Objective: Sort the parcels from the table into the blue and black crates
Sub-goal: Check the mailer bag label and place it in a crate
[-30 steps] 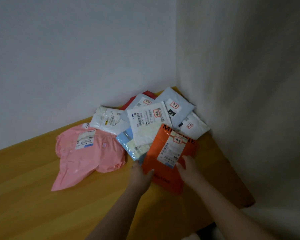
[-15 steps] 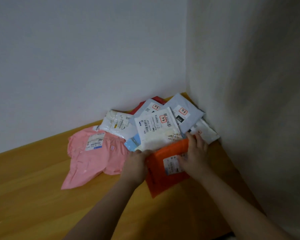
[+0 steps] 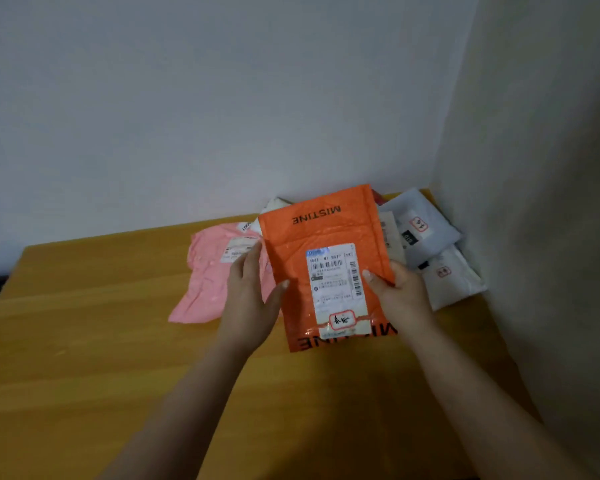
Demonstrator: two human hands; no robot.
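An orange bubble mailer [image 3: 321,237] with a white shipping label is raised off the table and tilted up toward me. My left hand [image 3: 248,299] grips its left edge, thumb on the front. My right hand [image 3: 400,294] grips its right edge, thumb on the label's side. Behind it, a pink parcel [image 3: 205,285] lies on the wooden table [image 3: 84,341]. Grey and white parcels [image 3: 423,226] are heaped in the corner, partly hidden by the orange mailer. No blue or black crate is in view.
White walls meet in a corner right behind the parcel heap. The table's left edge [image 3: 14,268] shows a dark gap beyond it. Bare wood stretches across the table's left and front.
Both hands have lifted the orange mailer off the pile and turned it up so its label faces me. The camera view has shifted right and closer.
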